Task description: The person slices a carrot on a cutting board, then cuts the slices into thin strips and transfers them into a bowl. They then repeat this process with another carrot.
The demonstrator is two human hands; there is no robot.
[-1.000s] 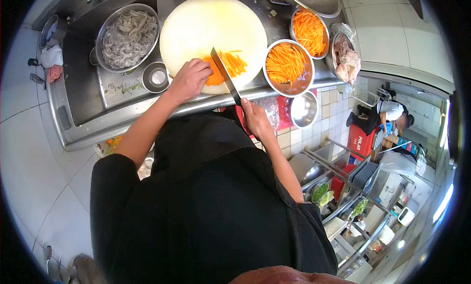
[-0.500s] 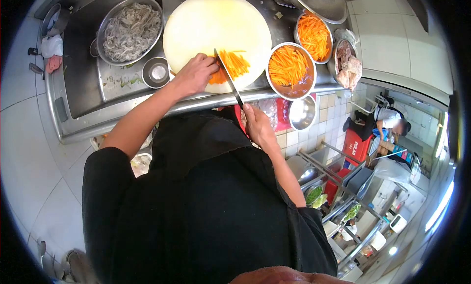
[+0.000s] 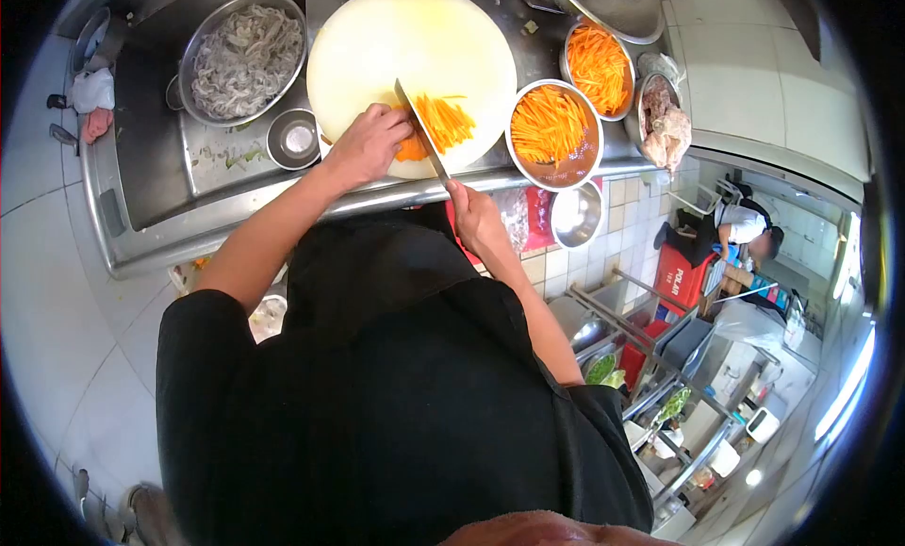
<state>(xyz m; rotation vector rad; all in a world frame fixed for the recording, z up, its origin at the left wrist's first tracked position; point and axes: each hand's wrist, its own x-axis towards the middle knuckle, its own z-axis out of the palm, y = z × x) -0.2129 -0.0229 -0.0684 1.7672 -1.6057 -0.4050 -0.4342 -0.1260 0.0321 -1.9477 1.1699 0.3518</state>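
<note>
A round pale cutting board [image 3: 405, 37] lies on the steel counter. My left hand [image 3: 375, 142], fingers curled, presses on orange carrot pieces [image 3: 411, 151] near the board's front edge. In my right hand [image 3: 479, 221] is the handle of a long kitchen knife [image 3: 422, 129]. Its blade stands right beside my left fingertips, pointing away from me across the board. Cut carrot strips [image 3: 448, 120] lie in a heap just right of the blade. The carrot under my left fingers is partly hidden.
Right of the board stand a metal bowl [image 3: 566, 176] and a second bowl, both holding carrot strips, then raw meat [image 3: 667, 136]. At left, a colander of greyish strands [image 3: 247, 60] and a small metal bowl [image 3: 294, 139] sit in the sink. Another person [image 3: 745, 223] is farther right.
My right hand and the knife have moved forward and slightly left, with the blade tip farther up the board. My left hand stays on the carrot. The whole view has shifted slightly.
</note>
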